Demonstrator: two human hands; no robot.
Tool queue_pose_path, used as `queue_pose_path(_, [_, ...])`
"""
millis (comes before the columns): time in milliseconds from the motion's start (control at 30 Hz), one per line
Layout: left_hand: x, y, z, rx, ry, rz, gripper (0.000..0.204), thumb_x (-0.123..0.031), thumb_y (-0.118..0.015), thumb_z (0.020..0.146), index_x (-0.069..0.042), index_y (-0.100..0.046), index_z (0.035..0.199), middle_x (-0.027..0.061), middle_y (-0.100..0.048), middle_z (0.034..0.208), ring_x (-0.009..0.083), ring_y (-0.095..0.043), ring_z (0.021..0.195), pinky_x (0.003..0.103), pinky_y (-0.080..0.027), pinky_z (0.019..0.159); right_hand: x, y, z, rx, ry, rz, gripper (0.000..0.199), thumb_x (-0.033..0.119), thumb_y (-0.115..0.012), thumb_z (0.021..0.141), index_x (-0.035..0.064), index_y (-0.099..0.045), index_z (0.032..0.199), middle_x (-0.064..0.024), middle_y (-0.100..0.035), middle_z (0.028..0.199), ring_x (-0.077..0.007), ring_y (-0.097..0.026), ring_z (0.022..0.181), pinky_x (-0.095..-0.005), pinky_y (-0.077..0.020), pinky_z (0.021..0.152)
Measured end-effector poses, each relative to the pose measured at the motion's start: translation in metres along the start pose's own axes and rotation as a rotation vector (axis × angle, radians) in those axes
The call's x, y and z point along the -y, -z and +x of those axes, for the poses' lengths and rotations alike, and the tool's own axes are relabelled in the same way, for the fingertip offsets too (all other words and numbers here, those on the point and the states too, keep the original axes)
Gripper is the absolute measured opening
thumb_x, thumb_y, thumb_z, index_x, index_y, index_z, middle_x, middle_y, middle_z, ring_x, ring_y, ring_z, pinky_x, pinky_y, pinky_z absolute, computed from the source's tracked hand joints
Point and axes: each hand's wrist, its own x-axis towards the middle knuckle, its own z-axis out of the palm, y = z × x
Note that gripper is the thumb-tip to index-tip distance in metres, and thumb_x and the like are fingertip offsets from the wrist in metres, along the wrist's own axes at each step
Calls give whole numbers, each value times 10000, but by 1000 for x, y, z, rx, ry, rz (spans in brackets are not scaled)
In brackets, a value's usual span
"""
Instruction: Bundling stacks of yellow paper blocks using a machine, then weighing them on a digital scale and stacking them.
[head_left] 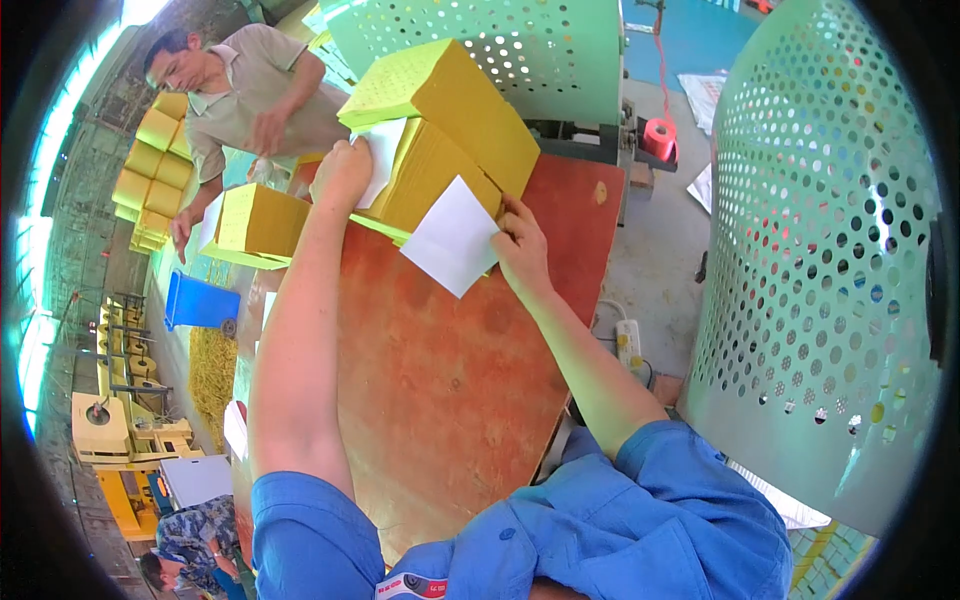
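I can see a white card (452,238) in front of the low yellow block (440,175), over its near side, with its bottom corner poking out past the block. The right grip (522,248) is the nearer one: the card lies just to its left, and the thumb touches its right corner. The card is about square, so it has no long way, but it is turned like a diamond. The right grip seems to pinch the card, with its fingers bent by the block's corner.

The left grip (342,176) is curled at the edge of a white sheet (382,160) on the block's left end. Some fingers are hidden, so I can't tell if it pinches the sheet.

The block's long way runs from upper left to lower right, and the top block (485,110) on it runs the same way. Both look like lots of thin yellow layers pressed together, with sharp corners. The top block has little dots on its left end. The card is smooth and flat. They are on a red-brown surface (430,400), scuffed and blotchy. Behind them curves a pale green guard (590,60), full of round holes.
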Motion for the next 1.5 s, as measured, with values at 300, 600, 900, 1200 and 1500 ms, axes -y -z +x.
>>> queue_pose_path(300, [-24,38,-104,-39,-93,-187,452,-342,-290,1031,-3,-551,1175,266,-592,1206,437,-543,1148,515,-415,986,31,45,-77,145,-43,-14,93,50,-534,760,-40,-559,765,-182,-569,1344,-265,-594,1129,-322,-454,936])
queue_pose_path(600, [-78,107,-351,89,-429,-468,410,-213,-463,983,-2,-492,1333,203,-601,1134,378,-560,1049,436,-415,975,64,171,-274,90,-715,870,333,122,-556,855,-22,-636,1144,-142,-599,1247,-267,-574,1155,-388,-485,943])
queue_pose_path(900, [-87,114,-461,47,-492,-570,436,-172,-466,969,13,-494,1363,175,-584,1207,334,-542,1132,420,-378,1035,127,151,-384,175,-894,749,277,125,-571,840,38,-589,1103,-73,-639,1021,-205,-610,968,-341,-477,896])
queue_pose_path(1200, [-183,55,-577,-52,-503,-1163,671,-432,-405,1005,94,-370,1419,192,-502,1275,284,-498,1182,413,-377,1027,225,323,-444,45,-687,440,260,71,-567,765,-31,-659,986,-88,-666,912,-182,-629,858,-302,-493,812])
queue_pose_path(1500, [-470,-86,-673,156,-400,-1541,706,-504,-381,985,59,-347,1411,204,-424,1382,311,-406,1303,442,-292,1126,327,609,-475,-134,-677,28,390,51,-567,733,-62,-666,1093,-94,-687,1014,-186,-634,948,-297,-486,881])
